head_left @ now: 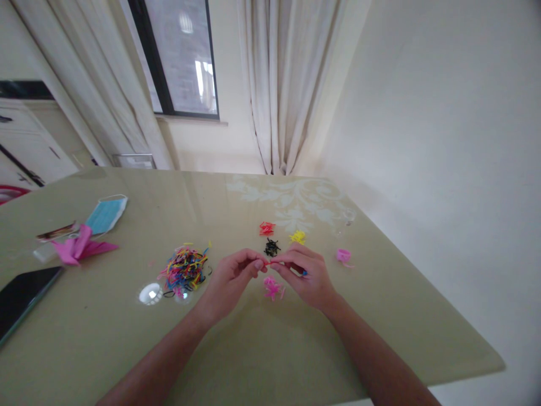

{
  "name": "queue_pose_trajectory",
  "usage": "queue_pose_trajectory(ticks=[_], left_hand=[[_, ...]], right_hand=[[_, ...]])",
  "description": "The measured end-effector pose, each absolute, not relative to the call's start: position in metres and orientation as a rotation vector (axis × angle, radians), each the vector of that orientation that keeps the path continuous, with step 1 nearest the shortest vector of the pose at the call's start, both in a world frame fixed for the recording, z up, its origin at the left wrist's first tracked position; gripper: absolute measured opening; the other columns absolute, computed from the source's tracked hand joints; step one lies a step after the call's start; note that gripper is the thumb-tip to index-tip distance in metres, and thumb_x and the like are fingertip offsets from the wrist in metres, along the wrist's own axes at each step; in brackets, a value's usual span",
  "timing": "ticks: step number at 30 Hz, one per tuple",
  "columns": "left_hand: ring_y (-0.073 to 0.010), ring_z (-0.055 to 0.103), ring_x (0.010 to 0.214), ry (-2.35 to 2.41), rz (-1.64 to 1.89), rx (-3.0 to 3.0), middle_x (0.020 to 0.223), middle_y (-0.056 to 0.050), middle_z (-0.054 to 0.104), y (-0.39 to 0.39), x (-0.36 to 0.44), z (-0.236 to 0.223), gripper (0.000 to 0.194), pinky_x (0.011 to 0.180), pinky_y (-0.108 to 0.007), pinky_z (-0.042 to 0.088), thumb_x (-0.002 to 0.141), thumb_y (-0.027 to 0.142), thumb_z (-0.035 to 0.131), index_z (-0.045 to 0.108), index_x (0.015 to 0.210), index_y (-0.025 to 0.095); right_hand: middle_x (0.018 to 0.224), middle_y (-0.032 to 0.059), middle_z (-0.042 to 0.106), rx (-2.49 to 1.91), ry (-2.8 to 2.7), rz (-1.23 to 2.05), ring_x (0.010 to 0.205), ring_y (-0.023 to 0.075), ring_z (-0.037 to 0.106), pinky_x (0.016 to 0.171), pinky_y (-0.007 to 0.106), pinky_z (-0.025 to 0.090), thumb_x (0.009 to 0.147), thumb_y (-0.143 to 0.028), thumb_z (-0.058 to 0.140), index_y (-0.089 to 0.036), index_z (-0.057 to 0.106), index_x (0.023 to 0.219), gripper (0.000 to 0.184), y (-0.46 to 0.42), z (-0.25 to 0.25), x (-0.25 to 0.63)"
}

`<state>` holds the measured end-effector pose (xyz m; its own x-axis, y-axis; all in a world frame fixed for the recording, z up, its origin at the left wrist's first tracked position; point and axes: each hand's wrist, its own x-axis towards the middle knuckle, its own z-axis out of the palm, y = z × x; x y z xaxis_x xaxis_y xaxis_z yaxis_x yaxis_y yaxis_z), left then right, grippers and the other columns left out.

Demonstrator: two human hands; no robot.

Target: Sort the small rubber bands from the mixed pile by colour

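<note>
Red band pinched by left fingers and right fingers.
Black bands beyond; counter stretches right to its edge.

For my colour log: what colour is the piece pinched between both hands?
The piece is red, shown in the head view.

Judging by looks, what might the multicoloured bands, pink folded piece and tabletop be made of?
Multicoloured bands: probably rubber or soft plastic, from their thin curls; finish too small to judge.
Pink folded piece: likely matte paper, given its flat facets and pointed ends.
Tabletop: possibly glass or lacquer, glossy; faint reflections show.
</note>
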<state>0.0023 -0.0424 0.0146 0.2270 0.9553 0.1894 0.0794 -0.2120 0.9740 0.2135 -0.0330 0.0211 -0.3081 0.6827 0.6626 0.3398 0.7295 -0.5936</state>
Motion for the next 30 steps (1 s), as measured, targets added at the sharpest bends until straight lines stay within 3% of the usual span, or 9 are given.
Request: queue_pose_trajectory(ticks=[13, 23, 27, 30], left_hand=[[-0.0155, 0.060, 0.075, 1.034, 1.157, 1.536, 0.081, -0.002, 0.073, -0.040, 0.000, 0.012, 0.026, 0.070, -0.026, 0.048, 0.094, 0.042, 0.064, 0.076, 0.090, 0.019], [-0.0209, 0.067, 0.079, 1.321, 1.150, 1.699, 0.091, -0.006, 0.079, -0.017, -0.014, 0.007, 0.034, 0.073, -0.032, 0.050, 0.097, 0.045, 0.056, 0.077, 0.096, 0.019], [-0.0301, 0.067, 0.102, 1.865, 0.979, 2.044, 0.110, -0.012, 0.078, -0.004, -0.044, 0.005, 0.029, 0.093, -0.043, 0.048, 0.099, 0.033, 0.052, 0.076, 0.108, 0.019], [-0.0386, 0.060, 0.120, 2.195, 0.679, 2.136, 0.126, -0.017, 0.072, 0.000, -0.063, 0.004, 0.035, 0.099, -0.051, 0.044, 0.099, 0.034, 0.053, 0.074, 0.121, 0.018]], right_hand=[[0.076, 0.0027, 0.069, -0.795, -1.927, 0.446, 0.062, 0.0129, 0.054, 0.056, 0.026, 0.041, 0.099, -0.023, 0.069, -0.020, 0.079, 0.096, 0.011, -0.033, 0.020, 0.213], [0.076, 0.0037, 0.069, -1.046, -2.029, 0.325, 0.062, 0.0151, 0.056, 0.060, 0.028, 0.042, 0.100, -0.034, 0.066, -0.020, 0.080, 0.094, 0.020, -0.005, 0.024, 0.217], [0.085, 0.0043, 0.073, -1.430, -2.173, 0.175, 0.076, 0.0172, 0.064, 0.071, 0.027, 0.045, 0.099, -0.029, 0.067, -0.021, 0.080, 0.092, 0.017, 0.027, 0.033, 0.213], [0.092, 0.0072, 0.076, -1.666, -2.196, 0.109, 0.083, 0.0198, 0.067, 0.073, 0.028, 0.045, 0.098, -0.026, 0.066, -0.021, 0.081, 0.090, 0.017, 0.052, 0.033, 0.204]])
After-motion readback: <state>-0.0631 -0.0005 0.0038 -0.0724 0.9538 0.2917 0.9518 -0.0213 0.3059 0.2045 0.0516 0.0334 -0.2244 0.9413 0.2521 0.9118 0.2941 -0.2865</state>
